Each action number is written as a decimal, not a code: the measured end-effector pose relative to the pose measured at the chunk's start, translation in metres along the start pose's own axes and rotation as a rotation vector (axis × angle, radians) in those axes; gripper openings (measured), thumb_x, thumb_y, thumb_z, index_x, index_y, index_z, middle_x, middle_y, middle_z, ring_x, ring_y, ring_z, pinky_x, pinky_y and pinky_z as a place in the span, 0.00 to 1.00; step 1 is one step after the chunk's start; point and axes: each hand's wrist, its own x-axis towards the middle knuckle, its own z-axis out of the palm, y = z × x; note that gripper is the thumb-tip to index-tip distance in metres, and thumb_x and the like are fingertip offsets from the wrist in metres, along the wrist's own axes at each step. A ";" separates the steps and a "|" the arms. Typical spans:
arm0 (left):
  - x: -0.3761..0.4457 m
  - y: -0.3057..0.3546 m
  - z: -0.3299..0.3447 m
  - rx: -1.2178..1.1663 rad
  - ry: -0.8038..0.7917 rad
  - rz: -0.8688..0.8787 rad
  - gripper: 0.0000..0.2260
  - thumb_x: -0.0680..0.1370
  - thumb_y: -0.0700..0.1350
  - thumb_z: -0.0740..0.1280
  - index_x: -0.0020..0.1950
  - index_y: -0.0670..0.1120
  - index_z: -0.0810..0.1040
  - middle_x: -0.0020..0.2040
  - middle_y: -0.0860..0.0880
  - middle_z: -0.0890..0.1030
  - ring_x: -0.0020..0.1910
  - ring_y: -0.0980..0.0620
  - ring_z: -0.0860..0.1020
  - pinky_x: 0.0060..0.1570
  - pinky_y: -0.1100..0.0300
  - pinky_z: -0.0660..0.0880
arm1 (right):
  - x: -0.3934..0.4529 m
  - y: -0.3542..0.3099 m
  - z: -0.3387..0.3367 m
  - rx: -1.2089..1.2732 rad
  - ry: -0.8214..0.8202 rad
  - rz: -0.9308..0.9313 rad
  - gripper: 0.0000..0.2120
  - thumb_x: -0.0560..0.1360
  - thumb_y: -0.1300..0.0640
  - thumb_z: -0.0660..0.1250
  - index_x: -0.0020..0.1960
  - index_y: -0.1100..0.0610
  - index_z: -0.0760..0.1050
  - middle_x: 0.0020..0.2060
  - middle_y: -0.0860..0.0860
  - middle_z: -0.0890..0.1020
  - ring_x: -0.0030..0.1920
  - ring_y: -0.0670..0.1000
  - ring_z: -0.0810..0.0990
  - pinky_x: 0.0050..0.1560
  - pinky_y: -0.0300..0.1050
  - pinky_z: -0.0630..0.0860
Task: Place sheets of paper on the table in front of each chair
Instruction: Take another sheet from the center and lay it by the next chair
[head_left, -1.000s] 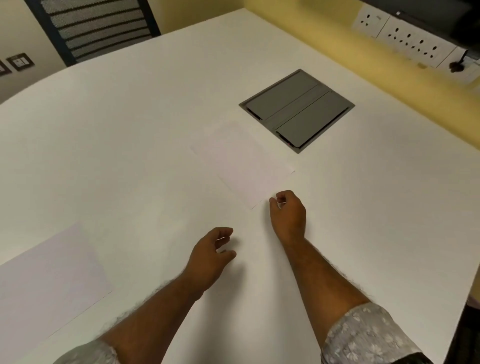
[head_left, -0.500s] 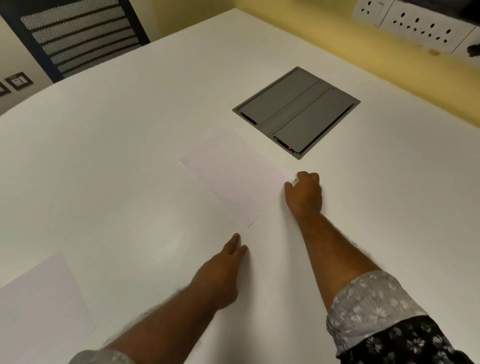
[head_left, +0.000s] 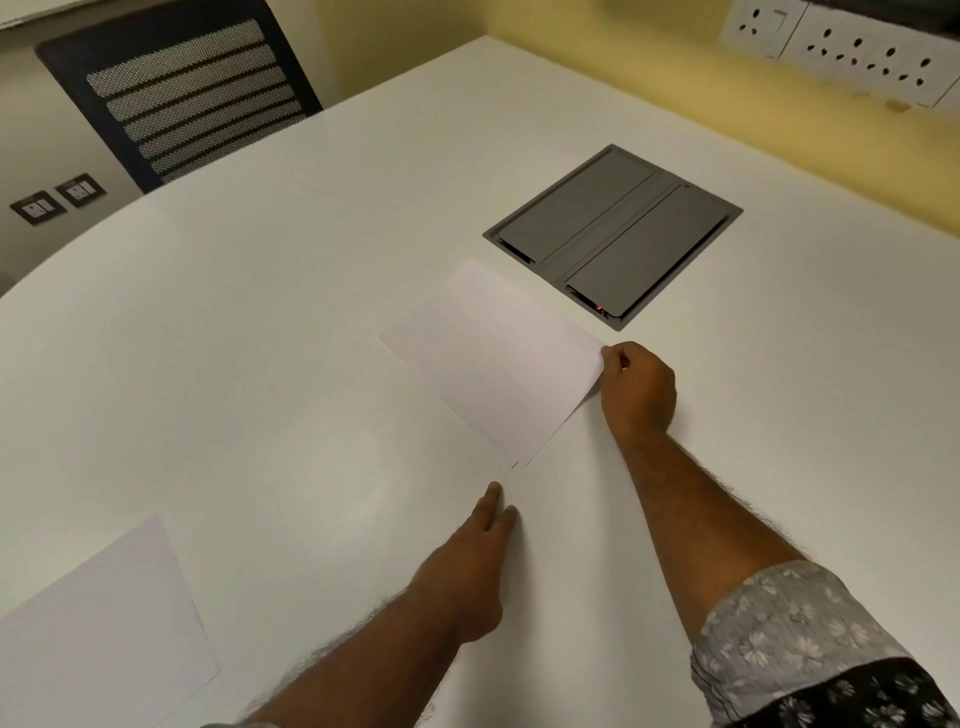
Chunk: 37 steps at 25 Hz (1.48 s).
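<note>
A small stack of white paper sheets (head_left: 498, 358) lies mid-table on the white table (head_left: 260, 312). My right hand (head_left: 636, 387) pinches the stack's right corner, lifting the top sheet's edge slightly. My left hand (head_left: 467, 566) lies flat on the table just short of the stack's near corner, fingers straight and together, holding nothing. Another white sheet (head_left: 104, 618) lies flat at the near left edge. A black mesh-backed chair (head_left: 176, 93) stands at the table's far left side.
A grey flip-lid cable box (head_left: 613, 234) is set into the table just beyond the stack. White wall sockets (head_left: 841, 52) run along the yellow wall at the far right. Dark wall plates (head_left: 57, 197) show at left.
My right hand moved from the stack's near corner up to its right corner and pinched it. My left hand flattened and slid forward toward the stack. The camera view shifted closer.
</note>
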 end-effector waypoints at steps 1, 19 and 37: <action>0.001 0.000 0.001 0.001 0.003 0.000 0.46 0.75 0.30 0.62 0.86 0.52 0.44 0.83 0.59 0.30 0.84 0.51 0.58 0.70 0.56 0.73 | -0.001 -0.002 -0.004 0.009 0.018 -0.026 0.12 0.84 0.53 0.66 0.55 0.58 0.86 0.49 0.53 0.88 0.46 0.54 0.85 0.47 0.41 0.74; -0.060 0.019 0.007 -1.523 0.318 -0.044 0.22 0.79 0.58 0.71 0.71 0.52 0.77 0.67 0.51 0.83 0.67 0.49 0.81 0.68 0.42 0.77 | -0.172 -0.056 -0.194 0.635 0.182 0.013 0.08 0.87 0.55 0.60 0.54 0.46 0.77 0.49 0.43 0.82 0.48 0.52 0.84 0.43 0.56 0.85; -0.211 0.049 0.152 -1.587 0.250 -0.166 0.11 0.82 0.37 0.69 0.64 0.43 0.81 0.62 0.43 0.86 0.57 0.42 0.84 0.57 0.46 0.80 | -0.391 0.053 -0.338 0.803 0.170 0.707 0.12 0.81 0.47 0.71 0.52 0.55 0.84 0.50 0.57 0.87 0.46 0.53 0.85 0.43 0.47 0.82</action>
